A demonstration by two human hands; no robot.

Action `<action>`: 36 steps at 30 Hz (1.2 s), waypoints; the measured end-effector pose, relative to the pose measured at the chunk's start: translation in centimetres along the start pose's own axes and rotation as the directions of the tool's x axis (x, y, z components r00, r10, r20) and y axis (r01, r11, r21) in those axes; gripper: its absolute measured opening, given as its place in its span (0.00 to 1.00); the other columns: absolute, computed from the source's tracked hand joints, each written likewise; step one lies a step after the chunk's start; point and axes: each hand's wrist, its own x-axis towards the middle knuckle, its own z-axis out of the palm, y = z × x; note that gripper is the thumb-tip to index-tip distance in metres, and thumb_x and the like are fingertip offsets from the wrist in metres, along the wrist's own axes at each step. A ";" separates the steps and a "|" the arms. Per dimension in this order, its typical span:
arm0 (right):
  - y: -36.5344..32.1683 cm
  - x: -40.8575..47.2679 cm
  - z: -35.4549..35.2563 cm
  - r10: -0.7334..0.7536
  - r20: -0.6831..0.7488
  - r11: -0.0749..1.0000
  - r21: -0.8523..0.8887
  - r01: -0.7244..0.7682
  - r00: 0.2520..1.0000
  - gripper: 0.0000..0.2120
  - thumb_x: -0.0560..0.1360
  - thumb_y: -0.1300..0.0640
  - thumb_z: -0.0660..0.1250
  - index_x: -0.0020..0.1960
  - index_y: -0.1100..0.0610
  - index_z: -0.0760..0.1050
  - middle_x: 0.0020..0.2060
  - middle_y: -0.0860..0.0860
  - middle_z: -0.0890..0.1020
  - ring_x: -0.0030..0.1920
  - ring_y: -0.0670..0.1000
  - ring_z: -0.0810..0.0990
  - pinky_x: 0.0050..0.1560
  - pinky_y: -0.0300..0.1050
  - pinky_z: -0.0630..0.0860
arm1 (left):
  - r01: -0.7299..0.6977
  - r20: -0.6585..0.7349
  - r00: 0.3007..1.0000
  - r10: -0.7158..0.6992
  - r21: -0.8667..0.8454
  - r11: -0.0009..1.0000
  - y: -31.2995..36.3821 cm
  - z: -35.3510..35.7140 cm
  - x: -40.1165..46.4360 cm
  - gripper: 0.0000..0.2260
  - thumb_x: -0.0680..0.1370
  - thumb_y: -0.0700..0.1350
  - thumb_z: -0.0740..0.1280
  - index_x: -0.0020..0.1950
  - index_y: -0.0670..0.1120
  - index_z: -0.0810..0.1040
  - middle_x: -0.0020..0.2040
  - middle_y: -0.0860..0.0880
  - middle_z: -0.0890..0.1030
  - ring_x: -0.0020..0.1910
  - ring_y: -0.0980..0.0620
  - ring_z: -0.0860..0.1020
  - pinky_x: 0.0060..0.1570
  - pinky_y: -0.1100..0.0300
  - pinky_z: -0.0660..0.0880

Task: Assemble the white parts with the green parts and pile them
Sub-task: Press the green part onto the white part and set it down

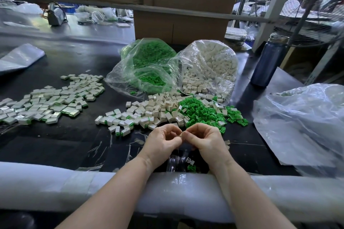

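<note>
My left hand [163, 141] and my right hand [204, 141] meet fingertip to fingertip over the black table, near its front edge. Between them they pinch a small white part [180, 135]; most of it is hidden by the fingers, and no green part shows in either hand. Just beyond the hands lie a heap of loose white parts [163, 106] and a heap of loose green parts [202, 111]. Assembled white-and-green pieces lie in a small cluster [119, 121] to the left and in a wide pile [50, 100] at the far left.
Two open clear bags stand behind the heaps, one with green parts [147, 65], one with white parts [210, 67]. A dark bottle [268, 63] stands at the right, crumpled plastic [305, 124] beside it. A foam pad [74, 188] lines the table's front edge. Cardboard boxes [182, 22] stand behind.
</note>
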 end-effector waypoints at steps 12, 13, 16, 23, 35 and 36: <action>0.3 0.2 0.2 0.016 -0.015 0.999 0.039 -0.016 1.000 0.06 0.76 0.61 0.65 0.42 0.60 0.80 0.32 0.55 0.79 0.32 0.50 0.76 0.31 0.38 0.73 | -0.013 -0.026 1.000 0.011 -0.095 0.995 -0.2 0.1 0.2 0.06 0.73 0.34 0.67 0.42 0.44 0.79 0.41 0.43 0.80 0.41 0.49 0.78 0.47 0.56 0.77; 0.3 0.2 0.2 0.024 0.014 0.999 0.027 -0.024 1.000 0.07 0.77 0.60 0.64 0.44 0.60 0.79 0.34 0.56 0.79 0.34 0.51 0.77 0.32 0.37 0.73 | -0.022 -0.036 0.999 0.019 -0.105 0.994 -0.2 0.1 0.2 0.06 0.73 0.34 0.67 0.42 0.45 0.79 0.44 0.42 0.80 0.42 0.48 0.78 0.46 0.58 0.77; 0.0 0.1 0.5 0.051 0.122 0.998 -0.045 -0.046 0.991 0.09 0.78 0.56 0.62 0.46 0.57 0.80 0.34 0.52 0.81 0.36 0.48 0.79 0.34 0.34 0.73 | -0.046 -0.031 0.999 0.044 -0.082 0.996 -0.2 0.1 0.2 0.08 0.73 0.35 0.69 0.42 0.48 0.79 0.53 0.42 0.75 0.49 0.45 0.79 0.52 0.59 0.77; 0.0 0.0 0.1 0.084 0.182 0.996 0.000 -0.085 0.980 0.07 0.76 0.60 0.64 0.46 0.62 0.80 0.36 0.57 0.79 0.37 0.50 0.76 0.36 0.36 0.72 | -0.076 0.036 0.996 0.079 -0.076 0.994 0.2 0.3 -0.1 0.12 0.73 0.33 0.68 0.41 0.50 0.79 0.54 0.45 0.71 0.42 0.59 0.76 0.45 0.71 0.74; -0.1 0.0 0.1 0.045 0.209 0.998 0.022 -0.051 0.977 0.09 0.76 0.57 0.63 0.45 0.59 0.80 0.29 0.46 0.80 0.31 0.41 0.76 0.33 0.32 0.72 | -0.079 0.039 0.996 0.085 -0.136 0.988 0.1 0.2 -0.1 0.07 0.73 0.35 0.69 0.42 0.47 0.79 0.53 0.42 0.73 0.43 0.51 0.79 0.41 0.66 0.77; -0.1 0.0 0.0 0.043 0.205 0.999 0.015 -0.047 0.978 0.09 0.77 0.59 0.63 0.45 0.60 0.80 0.28 0.46 0.80 0.30 0.40 0.76 0.33 0.31 0.71 | -0.083 0.044 0.995 0.089 -0.137 0.987 0.1 0.2 -0.1 0.07 0.73 0.35 0.69 0.42 0.48 0.79 0.53 0.42 0.73 0.42 0.54 0.79 0.41 0.67 0.77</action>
